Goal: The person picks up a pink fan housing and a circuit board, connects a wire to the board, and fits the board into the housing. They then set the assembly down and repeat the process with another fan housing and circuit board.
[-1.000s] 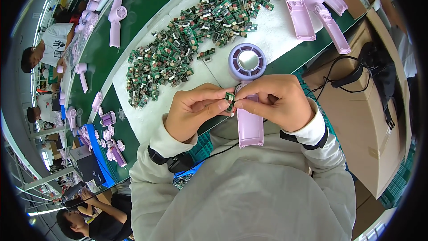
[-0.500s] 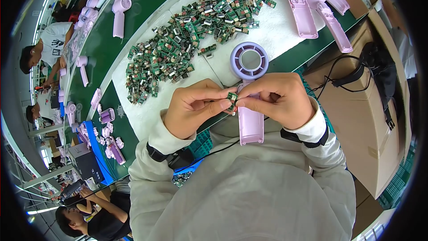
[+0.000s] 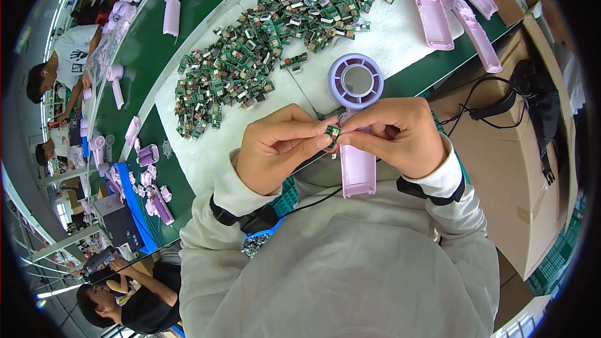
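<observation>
My left hand (image 3: pixel 270 149) pinches a small green circuit board (image 3: pixel 332 131) between thumb and fingers. From the other side, the closed fingertips of my right hand (image 3: pixel 400 133) meet the board's edge; whatever they grip there is too small to make out. Beneath the right fingers lies an open pink handheld fan housing (image 3: pixel 359 175), its handle shell toward me and its round purple ring (image 3: pixel 377 81) pointing away. The middle of the housing is hidden by my hands. A small pale and red piece, perhaps a connector, shows just below the board.
A large heap of circuit boards (image 3: pixel 231 69) covers part of the white foam sheet (image 3: pixel 206 159). More pink housings (image 3: pixel 432 15) lie at the far right, beside a cardboard box (image 3: pixel 501 169) with a black strap and cables. Other fans line the green table (image 3: pixel 213 0); people sit at left.
Both hands, the board and the fan housing have shifted slightly right in the picture, partly because the view moved. The board is turned a little between my fingers.
</observation>
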The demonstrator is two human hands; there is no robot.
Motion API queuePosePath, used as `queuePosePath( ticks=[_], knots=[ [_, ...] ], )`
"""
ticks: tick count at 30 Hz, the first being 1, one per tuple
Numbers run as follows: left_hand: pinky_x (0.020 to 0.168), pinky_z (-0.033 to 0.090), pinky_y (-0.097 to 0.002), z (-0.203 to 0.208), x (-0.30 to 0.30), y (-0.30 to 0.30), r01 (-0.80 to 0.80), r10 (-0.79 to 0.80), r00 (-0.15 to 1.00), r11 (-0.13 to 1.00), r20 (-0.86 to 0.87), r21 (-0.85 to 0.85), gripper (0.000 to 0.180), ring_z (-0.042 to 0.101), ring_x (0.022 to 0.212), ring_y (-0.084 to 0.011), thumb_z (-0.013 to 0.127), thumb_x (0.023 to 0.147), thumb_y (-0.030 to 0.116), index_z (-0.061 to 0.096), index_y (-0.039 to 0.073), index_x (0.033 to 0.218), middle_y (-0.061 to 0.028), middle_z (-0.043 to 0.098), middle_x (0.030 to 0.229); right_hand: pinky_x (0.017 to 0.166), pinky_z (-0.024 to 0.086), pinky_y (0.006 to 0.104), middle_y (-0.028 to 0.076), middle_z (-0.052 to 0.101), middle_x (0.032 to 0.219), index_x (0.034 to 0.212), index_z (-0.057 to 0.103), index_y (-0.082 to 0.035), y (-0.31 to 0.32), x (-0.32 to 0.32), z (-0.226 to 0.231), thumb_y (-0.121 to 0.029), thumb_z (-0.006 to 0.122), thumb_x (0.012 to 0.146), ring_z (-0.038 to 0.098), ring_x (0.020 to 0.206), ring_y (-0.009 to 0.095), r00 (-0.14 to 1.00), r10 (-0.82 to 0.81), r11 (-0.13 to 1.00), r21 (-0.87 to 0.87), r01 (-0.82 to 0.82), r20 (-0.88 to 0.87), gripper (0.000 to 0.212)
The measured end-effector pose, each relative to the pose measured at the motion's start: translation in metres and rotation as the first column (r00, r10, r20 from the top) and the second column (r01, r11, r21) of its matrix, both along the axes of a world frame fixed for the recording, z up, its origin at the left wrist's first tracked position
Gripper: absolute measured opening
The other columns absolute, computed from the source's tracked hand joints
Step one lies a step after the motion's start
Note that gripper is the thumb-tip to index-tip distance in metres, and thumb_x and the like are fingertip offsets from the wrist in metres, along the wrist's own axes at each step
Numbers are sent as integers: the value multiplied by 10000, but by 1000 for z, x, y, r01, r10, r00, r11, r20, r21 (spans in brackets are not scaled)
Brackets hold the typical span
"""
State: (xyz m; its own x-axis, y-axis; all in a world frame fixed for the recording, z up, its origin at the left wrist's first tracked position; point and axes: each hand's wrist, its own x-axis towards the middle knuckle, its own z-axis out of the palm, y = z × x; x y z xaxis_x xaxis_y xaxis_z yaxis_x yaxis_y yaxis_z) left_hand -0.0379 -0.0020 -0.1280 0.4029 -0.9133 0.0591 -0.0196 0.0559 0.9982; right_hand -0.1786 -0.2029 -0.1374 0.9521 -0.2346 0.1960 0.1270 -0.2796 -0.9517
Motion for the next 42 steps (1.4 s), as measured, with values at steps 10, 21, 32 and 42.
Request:
queuePosePath(
  ticks=[10,21,32,42],
  knots=[
    [868,557,-287,-1,-4,-1,-60,63,992,998,-111,23,283,706,982,-185,673,963,-72,709,-43,1242,-119,668,1074,470,286,240,-7,617,647,967,801,-47,5,0,5,-20,835,822,387,507,16,996,-43,999,9,44,-72,151],
    [920,582,-308,0,-4,-4,-95,93,989,995,-112,-10,283,701,1023,-203,655,973,-71,695,-49,1252,-141,677,1148,469,329,276,7,543,624,977,792,-69,6,-1,10,-35,833,794,423,488,66,963,60,957,-290,19,262,190],
    [930,589,-316,1,-11,-6,-124,125,988,992,-95,18,283,693,1060,-208,635,987,-67,686,-50,1264,-151,673,1177,550,463,311,65,636,754,921,771,-31,12,-1,15,-18,829,779,590,607,173,969,-193,948,-225,224,152,153],
    [809,588,-289,17,-21,-5,-214,176,817,977,549,5,327,724,950,-212,673,916,-109,716,-23,1228,-150,697,1124,606,486,341,69,658,841,921,766,-35,5,0,13,-4,840,732,610,706,228,945,-98,875,-425,231,311,206]
  ],
)
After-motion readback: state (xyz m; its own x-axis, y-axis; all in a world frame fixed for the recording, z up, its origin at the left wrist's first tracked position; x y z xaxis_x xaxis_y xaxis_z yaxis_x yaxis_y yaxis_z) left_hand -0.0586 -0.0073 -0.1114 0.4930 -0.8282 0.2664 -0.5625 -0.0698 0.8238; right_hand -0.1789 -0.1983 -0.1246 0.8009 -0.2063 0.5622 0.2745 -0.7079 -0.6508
